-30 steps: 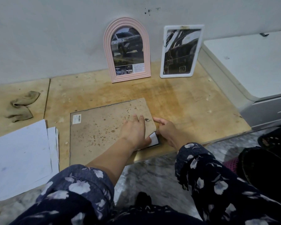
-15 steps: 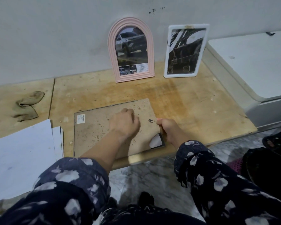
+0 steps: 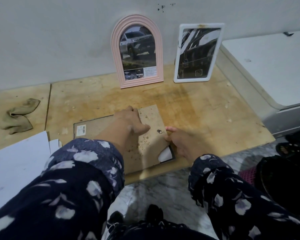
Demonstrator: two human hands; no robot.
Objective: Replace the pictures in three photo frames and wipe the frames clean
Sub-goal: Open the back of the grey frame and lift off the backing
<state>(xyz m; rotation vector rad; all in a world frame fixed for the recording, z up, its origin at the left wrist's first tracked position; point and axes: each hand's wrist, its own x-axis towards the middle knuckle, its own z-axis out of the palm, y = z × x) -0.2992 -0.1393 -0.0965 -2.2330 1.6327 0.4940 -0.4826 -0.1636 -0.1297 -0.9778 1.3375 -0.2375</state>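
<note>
I am working on the big frame [image 3: 92, 126] that lies face down on the wooden surface [image 3: 197, 108]. Its brown back board [image 3: 149, 125] faces up at me. My left hand [image 3: 130, 122] lies flat and spread on the board, fingers reaching to 12 o'clock. My right hand [image 3: 178, 141] pinches the board's edge at 3 o'clock, thumb on top. A white corner of paper [image 3: 165, 154] peeks out at 5 o'clock, where the board looks lifted.

I think the step is getting the board to sit right, or come off — I cannot tell which. To do it well, I should press gently with the flat hand so the frame does not slide, and move the edge slowly so the paper does not bend.

The pink arched frame [image 3: 137, 51] and the white frame [image 3: 197, 52] lean on the wall at 12 and 1 o'clock, each with a car picture. The cloth [image 3: 17, 116] lies at 9 o'clock, well apart — no wiping of this frame yet. White sheets [image 3: 19, 158] lie at 8 o'clock.

My left arm hides the board's middle. The frame's front I cannot see at all.
</note>
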